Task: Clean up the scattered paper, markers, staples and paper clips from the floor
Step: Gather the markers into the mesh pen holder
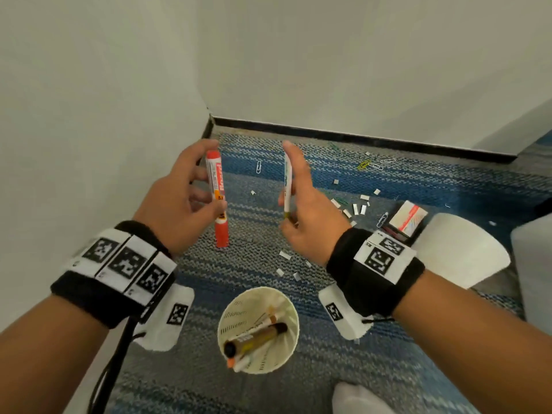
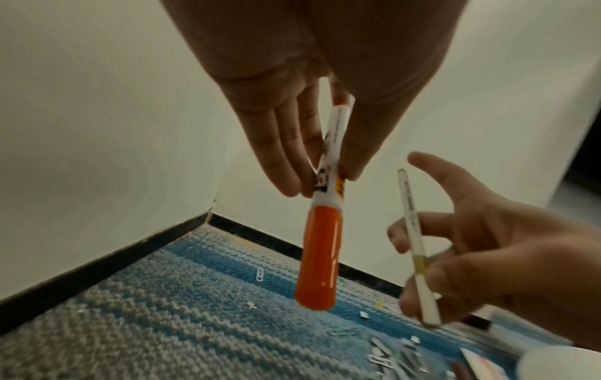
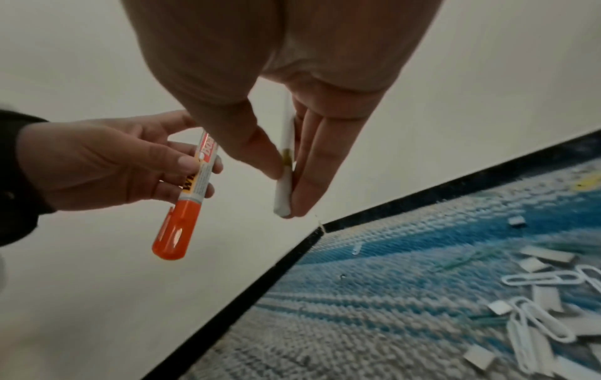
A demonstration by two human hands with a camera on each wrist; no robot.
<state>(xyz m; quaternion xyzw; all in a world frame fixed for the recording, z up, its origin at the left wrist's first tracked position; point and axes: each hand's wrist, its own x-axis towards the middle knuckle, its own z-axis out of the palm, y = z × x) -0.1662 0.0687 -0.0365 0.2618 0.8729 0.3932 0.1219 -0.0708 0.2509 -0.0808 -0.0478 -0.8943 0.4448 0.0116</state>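
Two markers were off the floor and in the hands: the left hand point(image 1: 182, 192) pinched an orange-capped marker point(image 1: 217, 198) between thumb and fingers, cap downward, while the right hand point(image 1: 301, 201) pinched a slim white pen point(image 1: 287, 186) upright, both held above the carpet point(image 1: 179, 369) near the wall corner. Below them a white perforated cup point(image 1: 291, 333) already held several markers, so that part of the job looked nearly finished, with these two probably next to go in. Much was left: paper clips point(image 1: 370, 164) and short staple strips point(image 1: 355, 208) lay scattered over the carpet to the right, beside a small staple box point(image 1: 407, 218). Whether any loose paper remained could not be told.
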